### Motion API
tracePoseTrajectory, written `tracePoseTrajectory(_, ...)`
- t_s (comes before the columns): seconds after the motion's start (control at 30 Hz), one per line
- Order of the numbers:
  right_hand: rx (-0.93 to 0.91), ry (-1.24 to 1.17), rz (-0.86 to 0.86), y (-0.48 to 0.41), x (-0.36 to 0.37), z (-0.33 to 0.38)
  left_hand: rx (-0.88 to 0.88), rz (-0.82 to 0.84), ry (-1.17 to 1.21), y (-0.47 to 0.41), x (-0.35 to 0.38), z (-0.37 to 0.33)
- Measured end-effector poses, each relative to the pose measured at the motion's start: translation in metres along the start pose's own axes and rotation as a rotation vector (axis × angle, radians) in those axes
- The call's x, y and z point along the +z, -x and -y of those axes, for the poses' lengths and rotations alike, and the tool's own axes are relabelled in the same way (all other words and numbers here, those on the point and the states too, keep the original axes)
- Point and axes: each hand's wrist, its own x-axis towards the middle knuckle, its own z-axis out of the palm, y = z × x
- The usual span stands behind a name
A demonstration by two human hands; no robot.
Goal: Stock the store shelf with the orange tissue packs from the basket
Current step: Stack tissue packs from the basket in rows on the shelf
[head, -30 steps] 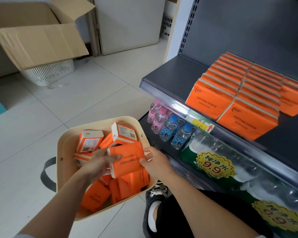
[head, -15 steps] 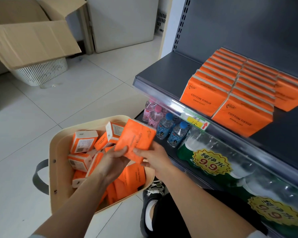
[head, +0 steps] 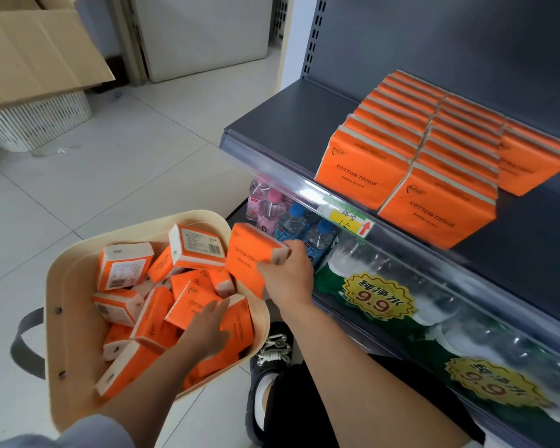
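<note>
A cream basket [head: 78,273] on the floor holds several loose orange tissue packs [head: 123,270]. My right hand [head: 288,276] grips one orange tissue pack [head: 251,257] just above the basket's right rim, below the shelf edge. With fingers extended, my left hand [head: 207,331] hovers low over the packs inside the basket and holds nothing. On the dark grey shelf [head: 282,114], rows of orange tissue packs [head: 408,150] stand upright at the right; the shelf's left part is bare.
The shelf's clear front rail [head: 291,185] carries a yellow price tag [head: 349,221]. Below it stand small water bottles [head: 291,221] and shrink-wrapped bottle packs [head: 401,302]. An open cardboard box [head: 36,56] on a white crate [head: 36,124] sits at the far left. My shoe [head: 272,354] is beside the basket.
My left hand let go of the pack and dropped back into the basket. My right hand now holds the pack alone and has carried it right, towards the shelf.
</note>
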Motion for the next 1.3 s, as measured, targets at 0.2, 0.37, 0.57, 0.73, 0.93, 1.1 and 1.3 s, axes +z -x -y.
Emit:
tracePoseTrajectory(0.2, 0.007, -0.005, 0.002, -0.008, -0.001, 0.002, -0.022, -0.028, -0.15, -0.005, 0.005, -0.019)
tracePoseTrajectory(0.37, -0.015, -0.044, -0.049, -0.005, -0.005, 0.005, -0.118, -0.07, 0.072, 0.001, -0.008, -0.014)
tracePoseTrajectory(0.57, -0.175, -0.127, -0.053, 0.011, -0.02, 0.03, 0.017, -0.166, 0.542, 0.033, -0.067, -0.005)
tracePoseTrajectory(0.73, -0.345, -0.206, -0.107, 0.026, -0.042, 0.049, 0.103, -0.1, 1.001, 0.059, -0.102, -0.019)
tracePoseTrajectory(0.93, -0.529, -0.331, -0.176, 0.045, -0.112, 0.075, 0.373, -0.166, 1.125, 0.092, -0.128, -0.09)
tracePoseTrajectory(1.1, -0.62, -0.399, -0.235, 0.065, -0.185, 0.091, 0.582, -0.145, 1.098, 0.122, -0.138, -0.163)
tracePoseTrajectory(1.3, -0.627, -0.423, -0.393, 0.062, -0.269, 0.082, 0.734, -0.118, 0.974, 0.134, -0.134, -0.232)
